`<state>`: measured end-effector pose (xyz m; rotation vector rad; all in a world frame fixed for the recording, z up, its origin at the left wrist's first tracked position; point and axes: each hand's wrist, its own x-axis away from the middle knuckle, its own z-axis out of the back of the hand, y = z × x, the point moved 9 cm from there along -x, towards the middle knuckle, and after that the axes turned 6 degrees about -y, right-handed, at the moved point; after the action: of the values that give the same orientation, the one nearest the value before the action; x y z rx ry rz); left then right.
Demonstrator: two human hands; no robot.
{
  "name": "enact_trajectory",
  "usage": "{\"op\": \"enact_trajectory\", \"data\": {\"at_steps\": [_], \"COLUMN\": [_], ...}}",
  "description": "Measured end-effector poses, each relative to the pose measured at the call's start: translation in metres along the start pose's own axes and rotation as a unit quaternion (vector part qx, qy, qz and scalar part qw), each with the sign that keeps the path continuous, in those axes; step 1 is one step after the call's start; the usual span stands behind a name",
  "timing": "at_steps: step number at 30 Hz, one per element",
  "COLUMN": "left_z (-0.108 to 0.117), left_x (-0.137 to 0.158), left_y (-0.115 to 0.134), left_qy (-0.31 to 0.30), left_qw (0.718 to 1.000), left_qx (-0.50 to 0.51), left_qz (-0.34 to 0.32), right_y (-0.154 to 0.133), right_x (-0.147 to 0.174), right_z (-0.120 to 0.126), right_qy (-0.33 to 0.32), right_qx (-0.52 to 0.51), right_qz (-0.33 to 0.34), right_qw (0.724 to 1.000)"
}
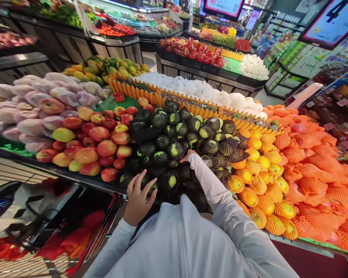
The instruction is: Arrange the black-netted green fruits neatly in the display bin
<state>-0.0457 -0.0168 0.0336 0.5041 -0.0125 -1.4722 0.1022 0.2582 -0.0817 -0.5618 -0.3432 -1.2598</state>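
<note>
A heap of green fruits in black foam nets fills the middle of the display stand. My left hand rests with fingers spread on the near fruits at the heap's front edge, holding nothing. My right hand reaches deeper into the heap, mostly hidden by my white sleeve; its fingers touch one black-netted fruit, but I cannot see whether they close on it.
Red and yellow apples lie left of the heap, with wrapped pink fruits beyond them. Orange-netted fruits lie to the right. A shopping cart with red items stands at lower left. More produce stands and price screens are behind.
</note>
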Motion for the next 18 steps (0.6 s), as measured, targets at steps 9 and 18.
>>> {"op": "enact_trajectory", "data": {"at_steps": [9,18], "left_z": [-0.013,-0.113], "left_x": [-0.071,-0.195], "left_y": [-0.002,0.035], "left_qy": [-0.027,-0.223], "left_qw": [0.998,0.958], "left_qx": [0.003,-0.058], "left_qz": [-0.065,-0.169], "right_y": [0.001,0.003], "right_x": [0.006,0.002], "right_z": [0.002,0.005], "right_qy": [0.047,0.071], "right_qx": [-0.017,-0.081], "right_qz": [0.018,0.085], "right_qw": [0.999,0.991]}}
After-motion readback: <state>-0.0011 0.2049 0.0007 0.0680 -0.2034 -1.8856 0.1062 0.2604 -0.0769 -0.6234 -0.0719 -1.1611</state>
